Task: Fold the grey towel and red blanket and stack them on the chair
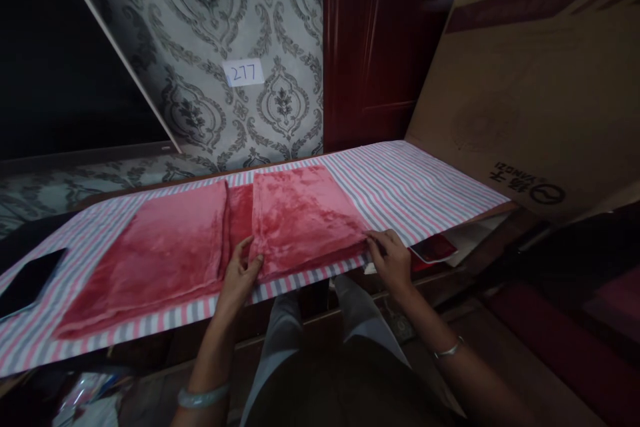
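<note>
A pink plush blanket (170, 247) lies on a striped cloth (400, 180), with both ends folded in toward the middle. A narrow, darker strip shows between the two folded parts. At the near inner corner of the right fold, my left hand (243, 273) pinches the edge between thumb and fingers. My right hand (390, 259) grips the near outer corner of that same fold, with its fingertips closed on the fabric. The right fold lies mostly flat, its layers visible along the front edge.
A dark phone (30, 283) rests at the left end of the striped cloth. A large cardboard box (530, 93) stands at the right. Behind are a dark screen (70, 60), patterned wallpaper and a paper label (243, 72) reading 277. Below the right side sits a red item (434, 249).
</note>
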`<state>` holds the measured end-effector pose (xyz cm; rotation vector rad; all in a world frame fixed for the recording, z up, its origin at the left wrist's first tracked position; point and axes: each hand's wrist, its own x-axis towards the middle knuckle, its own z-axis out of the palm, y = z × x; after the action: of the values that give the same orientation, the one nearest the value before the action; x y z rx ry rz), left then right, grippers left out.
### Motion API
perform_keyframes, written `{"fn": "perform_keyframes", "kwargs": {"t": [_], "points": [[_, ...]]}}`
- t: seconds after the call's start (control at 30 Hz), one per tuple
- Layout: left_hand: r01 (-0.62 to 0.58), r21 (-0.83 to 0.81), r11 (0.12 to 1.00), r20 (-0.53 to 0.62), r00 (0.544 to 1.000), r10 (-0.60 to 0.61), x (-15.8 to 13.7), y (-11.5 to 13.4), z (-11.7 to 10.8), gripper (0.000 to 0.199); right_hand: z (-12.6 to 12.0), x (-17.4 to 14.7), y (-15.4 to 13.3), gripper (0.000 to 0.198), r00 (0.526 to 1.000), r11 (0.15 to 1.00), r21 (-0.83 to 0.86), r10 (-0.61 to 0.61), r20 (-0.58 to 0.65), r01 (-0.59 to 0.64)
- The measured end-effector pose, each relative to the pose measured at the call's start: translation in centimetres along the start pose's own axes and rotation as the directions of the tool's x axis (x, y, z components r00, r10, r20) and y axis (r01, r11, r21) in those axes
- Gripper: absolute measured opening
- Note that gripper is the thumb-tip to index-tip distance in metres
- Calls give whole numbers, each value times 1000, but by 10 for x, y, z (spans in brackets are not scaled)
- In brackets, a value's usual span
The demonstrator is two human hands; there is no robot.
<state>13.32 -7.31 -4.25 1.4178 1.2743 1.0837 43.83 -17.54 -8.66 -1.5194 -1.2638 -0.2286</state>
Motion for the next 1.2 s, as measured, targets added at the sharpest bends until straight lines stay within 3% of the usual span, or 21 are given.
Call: {"fn": "perform_keyframes", "kwargs": {"t": [0.2, 0.3, 0.4, 0.47, 0.7, 0.87, 1.03, 1.2], "points": [[-44, -20, 999, -23, 999, 43, 3, -4, 0, 70, 1, -9, -9, 23, 982, 974, 129, 187, 2, -186], [-43, -37, 998, -9, 999, 43, 3, -6, 0, 70, 3, -19, -11, 24, 993, 986, 125, 109, 36, -113], [-34, -41, 999, 3, 999, 35, 4, -7, 0, 69, 5, -26, -10, 31, 997, 998, 33, -51, 61, 49], [-33, -47, 998, 6, 999, 34, 4, -8, 0, 68, 6, -27, -8, 36, 994, 994, -51, -89, 70, 92], [8, -34, 999, 42, 999, -7, 5, -7, -1, 77, 9, -20, -13, 39, 996, 964, -260, -30, 79, 50], [-50, -37, 998, 23, 998, 50, 6, -8, -1, 71, 15, -16, -14, 30, 997, 945, -327, 5, 79, 21], [-29, -17, 999, 30, 999, 29, 4, -6, 0, 67, 18, -12, -14, 29, 997, 949, -315, -3, 72, 25], [-29, -8, 1000, 10, 1000, 29, 0, -3, -1, 64, 11, -10, -15, 26, 999, 986, -163, -32, -1, 32]]}}
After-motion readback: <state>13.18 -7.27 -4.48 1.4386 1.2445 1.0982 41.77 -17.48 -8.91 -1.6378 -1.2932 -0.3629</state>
